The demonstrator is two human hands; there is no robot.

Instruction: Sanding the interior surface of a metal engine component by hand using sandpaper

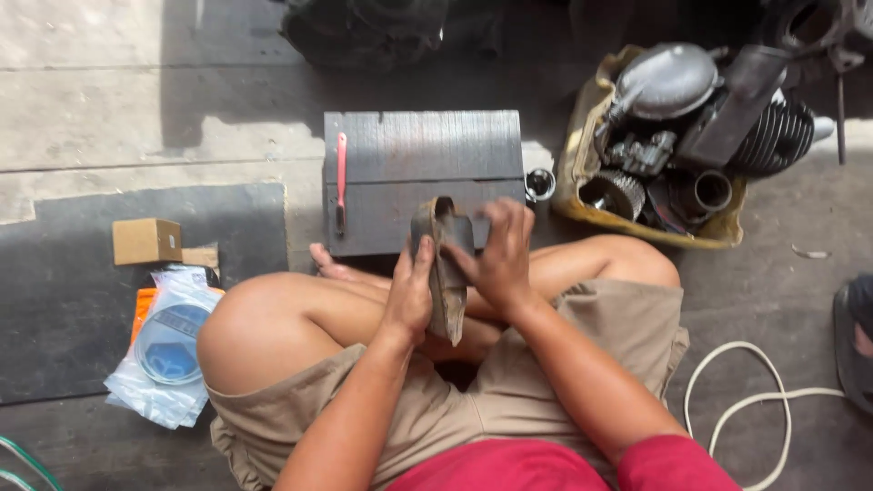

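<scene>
While seated, both hands [455, 273] clasp grimy part [446, 273].

One camera, worn on the seated person's head, looks almost straight down, close over the lap and the dark wooden block [423, 177], floor all round.
</scene>
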